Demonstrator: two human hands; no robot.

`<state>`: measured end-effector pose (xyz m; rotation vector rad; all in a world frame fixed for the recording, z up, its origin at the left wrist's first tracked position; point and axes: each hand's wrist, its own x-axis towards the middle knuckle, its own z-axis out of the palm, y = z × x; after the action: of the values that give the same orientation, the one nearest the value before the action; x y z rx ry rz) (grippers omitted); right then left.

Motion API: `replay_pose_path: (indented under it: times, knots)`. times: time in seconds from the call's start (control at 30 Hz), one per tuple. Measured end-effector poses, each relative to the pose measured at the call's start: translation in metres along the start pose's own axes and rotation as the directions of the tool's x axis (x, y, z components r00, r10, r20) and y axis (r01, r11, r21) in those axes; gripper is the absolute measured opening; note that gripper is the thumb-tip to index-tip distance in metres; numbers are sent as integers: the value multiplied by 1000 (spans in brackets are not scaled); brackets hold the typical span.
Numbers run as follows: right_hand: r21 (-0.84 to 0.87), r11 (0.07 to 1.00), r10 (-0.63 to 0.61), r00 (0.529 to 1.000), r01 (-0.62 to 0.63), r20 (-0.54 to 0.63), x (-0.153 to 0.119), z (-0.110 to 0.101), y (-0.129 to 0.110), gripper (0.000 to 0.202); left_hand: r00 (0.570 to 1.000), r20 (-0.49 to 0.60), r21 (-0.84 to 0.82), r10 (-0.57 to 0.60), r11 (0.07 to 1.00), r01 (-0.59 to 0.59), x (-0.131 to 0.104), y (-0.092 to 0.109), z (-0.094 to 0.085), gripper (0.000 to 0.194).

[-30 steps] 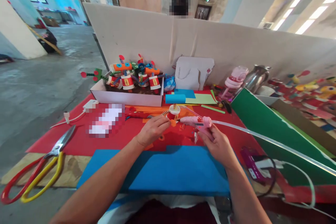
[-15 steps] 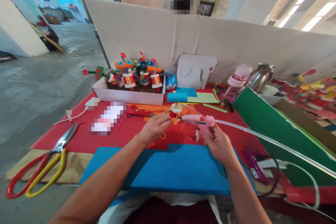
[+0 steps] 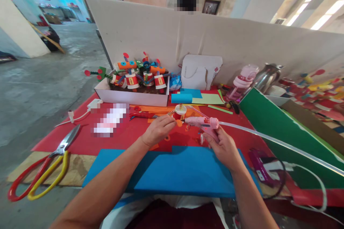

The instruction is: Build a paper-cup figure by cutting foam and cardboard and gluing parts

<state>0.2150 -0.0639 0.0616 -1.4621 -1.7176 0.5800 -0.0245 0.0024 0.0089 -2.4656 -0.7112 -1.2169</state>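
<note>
My left hand (image 3: 160,128) is closed in a pinch on a small orange paper disc (image 3: 178,123), which sticks out past the fingertips. Just beyond it stands a red and white paper cup (image 3: 179,112) with striped twisted strips coming off its top and side. My right hand (image 3: 221,146) is wrapped round the handle of a pink glue gun (image 3: 204,123). Its nozzle points left, close to the disc and the cup; whether it touches either I cannot tell. A long clear glue stick (image 3: 258,137) runs out of the gun's back to the right.
A white box (image 3: 131,98) of finished cup figures stands at the back left. Big red and yellow scissors (image 3: 57,159) lie at the left edge. Blue board (image 3: 172,175) spans the front. At right are a green board (image 3: 271,132) and a purple power strip (image 3: 260,170) with cables.
</note>
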Motion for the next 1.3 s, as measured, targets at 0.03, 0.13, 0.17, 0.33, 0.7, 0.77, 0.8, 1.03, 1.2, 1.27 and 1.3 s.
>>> replay_pose_path:
  times: [0.03,0.13,0.17,0.33,0.7,0.77,0.8,1.03,1.2,1.27,1.3]
  knots:
    - [-1,1000,-3,1000,3,-2,0,0,0,32,1000,-1,1,-3,1000,3,0,0,1,21]
    - [-11,1000,-12,1000,12,8,0,-1,0,33,1000,-10,7,6,1000,-6,-2,-1,2,19]
    - [-14,1000,-12,1000,12,16,0,-1,0,33,1000,-13,11,11,1000,-11,-2,-1,3,19]
    - [-21,999,-24,999,25,43,-2,-1,1,34,999,-46,6,21,1000,-21,-4,-1,3,15]
    - [-88,993,-70,994,77,85,-5,-1,1,40,999,-27,-18,25,1000,-26,-8,-2,5,13]
    - [-106,990,-82,993,91,89,-5,-1,1,39,999,-26,-16,24,1000,-24,-8,-2,5,14]
    - [-117,988,-89,992,99,88,-5,-1,1,39,999,-28,-14,22,1000,-23,-8,-2,5,14]
    - [-154,980,-113,988,128,101,-6,-1,-1,37,999,-34,2,40,999,-40,-8,-3,5,13]
    - [-166,980,-93,989,111,112,-6,-1,-2,34,999,-28,-4,43,999,-43,-9,-3,5,14]
    - [-184,977,-90,990,109,109,-6,-1,-2,35,999,-26,-15,38,999,-38,-9,-3,5,14]
    - [-192,975,-93,990,112,107,-6,-1,-2,36,999,-26,-19,36,999,-37,-9,-3,4,14]
